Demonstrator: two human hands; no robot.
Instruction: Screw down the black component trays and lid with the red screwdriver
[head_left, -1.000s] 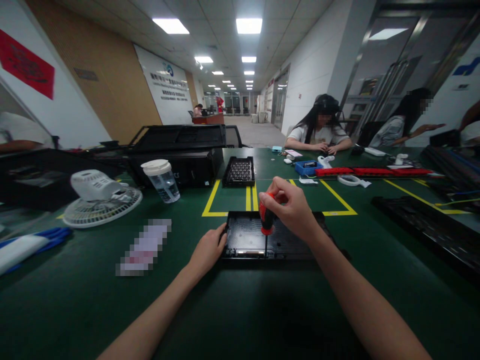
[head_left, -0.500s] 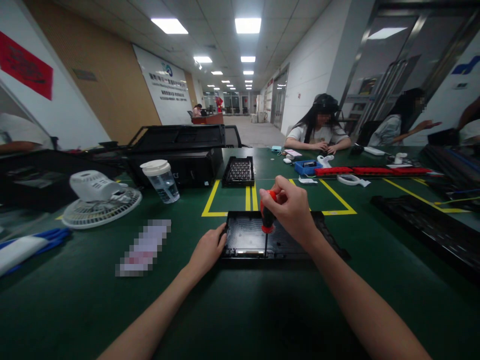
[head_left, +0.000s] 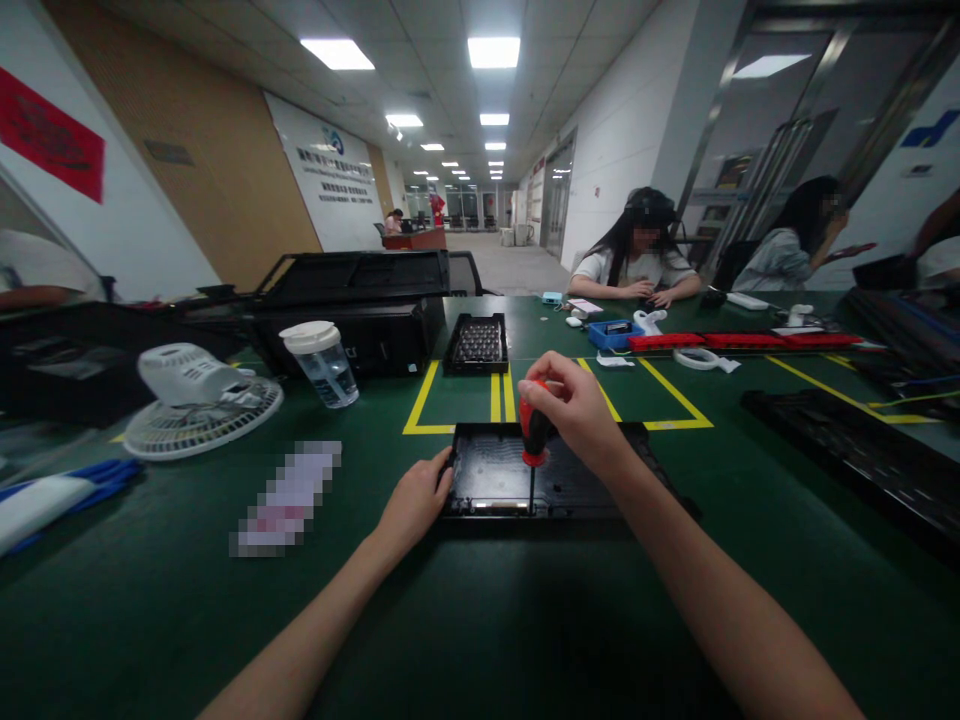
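Note:
A shallow black plastic casing (head_left: 491, 465) with raised sides lies flat on the green table in front of me. My left hand (head_left: 412, 500) is closed on its left edge, with the fingertips partly hidden behind the rim. Pinched at the top in my right hand (head_left: 581, 410) is a red and black screwdriver (head_left: 534, 440). It stands upright, and its shaft reaches down to the casing's near side, just right of a pale strip (head_left: 501, 506). Whether a screw sits under the tip is too small to tell. My right forearm covers part of the casing's right side.
Left of me are a lidded plastic cup (head_left: 322, 365), a white fan (head_left: 202, 400) and blue-white gloves (head_left: 64, 495). A black tray of small parts (head_left: 478, 343) sits beyond the casing. To the right are a blue box (head_left: 611, 334), a tape ring (head_left: 697, 359) and a long black panel (head_left: 847, 460).
My right fingers have shifted slightly around the screwdriver handle, which shows a different side. The tip and the casing stay put. Far right, a seated person has raised a hand.

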